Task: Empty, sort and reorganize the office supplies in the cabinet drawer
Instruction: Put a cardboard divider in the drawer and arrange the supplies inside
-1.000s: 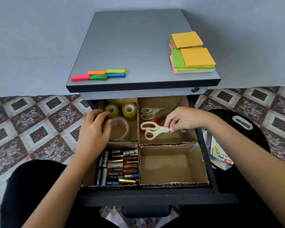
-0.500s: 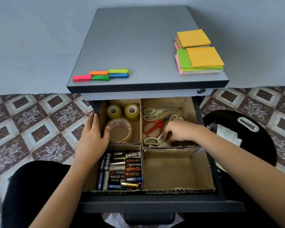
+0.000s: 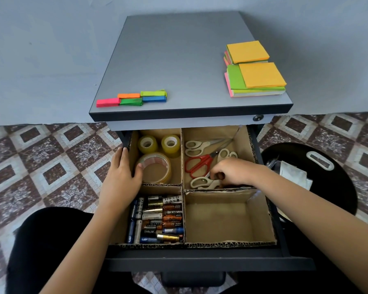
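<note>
Drawer (image 3: pixel 200 259) refill, scissors stage: pinches cream scissors (image 3: pixel 202 182) under curled right hand (image 3: pixel 232 171) just beside red scissors (image 3: pixel 197 165), rests flat left hand (image 3: pixel 120 177) on its side wall, thumb touching tape roll (image 3: pixel 157 168); next likely needs release, then sticky notes (image 3: pixel 257 77) beyond both hands.

You're in a plain room that reads as a home office corner rather than a business premises. Patterned brown-and-white floor tiles (image 3: pixel 51 162) meet a bare blue-grey wall (image 3: pixel 40 60). Against the wall stands a small grey cabinet (image 3: pixel 189 124) with a key lock (image 3: pixel 258 118). Its worktop (image 3: pixel 179 60) carries sticky notes (image 3: pixel 255 79) and coloured page flags (image 3: pixel 132 98). The open drawer (image 3: pixel 200 262) has homemade cardboard dividers (image 3: pixel 182 158) separating tape rolls (image 3: pixel 155 168), scissors (image 3: pixel 198 164) and batteries (image 3: pixel 157 219).
</note>
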Demonstrator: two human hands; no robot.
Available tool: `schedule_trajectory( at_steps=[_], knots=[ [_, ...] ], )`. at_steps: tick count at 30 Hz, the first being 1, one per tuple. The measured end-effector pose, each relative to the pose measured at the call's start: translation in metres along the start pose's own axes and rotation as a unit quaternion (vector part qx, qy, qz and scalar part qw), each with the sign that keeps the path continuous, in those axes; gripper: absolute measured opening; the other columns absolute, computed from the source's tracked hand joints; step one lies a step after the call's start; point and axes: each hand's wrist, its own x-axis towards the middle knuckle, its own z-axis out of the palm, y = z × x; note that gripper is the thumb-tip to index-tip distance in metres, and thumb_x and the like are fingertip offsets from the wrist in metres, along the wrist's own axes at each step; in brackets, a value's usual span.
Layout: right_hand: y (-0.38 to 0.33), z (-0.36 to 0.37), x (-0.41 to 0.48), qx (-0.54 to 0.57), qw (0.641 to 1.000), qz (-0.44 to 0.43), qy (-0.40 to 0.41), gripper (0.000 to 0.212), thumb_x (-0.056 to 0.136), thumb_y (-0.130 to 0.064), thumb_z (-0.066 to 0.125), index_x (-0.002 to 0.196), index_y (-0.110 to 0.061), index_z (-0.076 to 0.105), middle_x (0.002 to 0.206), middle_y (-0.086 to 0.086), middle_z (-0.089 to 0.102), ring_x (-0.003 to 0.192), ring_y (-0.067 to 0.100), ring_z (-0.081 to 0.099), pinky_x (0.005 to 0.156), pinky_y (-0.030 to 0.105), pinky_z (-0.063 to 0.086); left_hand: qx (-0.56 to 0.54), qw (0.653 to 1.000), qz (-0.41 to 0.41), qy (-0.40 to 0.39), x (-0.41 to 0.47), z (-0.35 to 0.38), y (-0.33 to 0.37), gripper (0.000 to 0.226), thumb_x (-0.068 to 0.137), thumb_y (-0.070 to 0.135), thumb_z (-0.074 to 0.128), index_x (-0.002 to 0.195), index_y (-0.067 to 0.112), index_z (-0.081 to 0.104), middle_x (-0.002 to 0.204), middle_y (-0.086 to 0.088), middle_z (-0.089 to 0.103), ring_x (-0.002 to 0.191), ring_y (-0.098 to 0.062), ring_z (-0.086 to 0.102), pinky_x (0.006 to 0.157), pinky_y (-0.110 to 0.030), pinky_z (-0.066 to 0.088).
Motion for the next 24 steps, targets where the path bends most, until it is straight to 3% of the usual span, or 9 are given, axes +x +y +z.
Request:
schedule_trajectory(
  at_steps=[3,7,12,18,22,24],
  knots=[
    [0.002,0.005,0.002,-0.007,1.0,0.003,0.007,0.026,0.086,-0.011,0.06,0.111,-0.019,0.063,0.094,0.0,0.055,0.088,0.021,0.055,0.075,0.031,0.045,0.0,1.0,0.0,0.0,0.0,0.0,-0.001,0.063,0.096,0.033,0.045,0.149,0.009,0.019,0.157,-0.004,0.014,0.14,-0.025,0.026,0.105,-0.041,0.034],
    [0.003,0.009,0.004,-0.003,1.0,0.001,0.012,0.033,0.088,-0.012,0.06,0.12,-0.018,0.06,0.126,0.002,0.053,0.115,0.021,0.049,0.096,0.032,0.04,-0.004,1.0,0.003,-0.001,0.0,0.0,-0.001,0.064,0.097,0.032,0.045,0.149,0.009,0.019,0.157,-0.004,0.013,0.141,-0.024,0.024,0.107,-0.04,0.032],
    [0.003,0.01,0.002,-0.011,0.999,-0.007,0.03,0.034,0.088,-0.01,0.059,0.122,-0.018,0.06,0.13,0.001,0.052,0.119,0.02,0.046,0.099,0.03,0.037,-0.003,1.0,0.001,-0.002,0.0,0.0,-0.001,0.064,0.096,0.032,0.045,0.15,0.009,0.019,0.157,-0.004,0.013,0.141,-0.023,0.024,0.107,-0.04,0.033],
    [0.002,0.01,0.004,-0.002,0.999,0.002,0.038,0.029,0.085,-0.005,0.057,0.111,-0.017,0.065,0.117,0.006,0.059,0.106,0.024,0.054,0.092,0.038,0.044,-0.006,1.0,0.002,-0.002,0.001,0.0,-0.001,0.064,0.096,0.031,0.046,0.149,0.008,0.019,0.157,-0.004,0.014,0.142,-0.024,0.023,0.107,-0.04,0.032],
    [0.001,0.003,-0.001,0.028,0.998,-0.007,0.055,0.018,0.079,0.0,0.058,0.084,-0.018,0.056,0.083,-0.013,0.05,0.084,0.021,0.053,0.075,0.037,0.047,-0.005,1.0,0.001,0.0,0.001,0.001,-0.001,0.064,0.096,0.032,0.046,0.149,0.009,0.019,0.157,-0.004,0.014,0.141,-0.023,0.024,0.105,-0.04,0.034],
    [0.001,-0.001,-0.003,0.038,0.996,-0.015,0.074,0.02,0.077,0.002,0.058,0.076,-0.016,0.049,0.075,-0.016,0.044,0.079,0.019,0.05,0.073,0.036,0.045,-0.003,1.0,0.001,0.0,0.001,0.0,-0.001,0.064,0.096,0.032,0.046,0.15,0.009,0.019,0.157,-0.004,0.014,0.141,-0.023,0.024,0.105,-0.04,0.034]
  ],
)
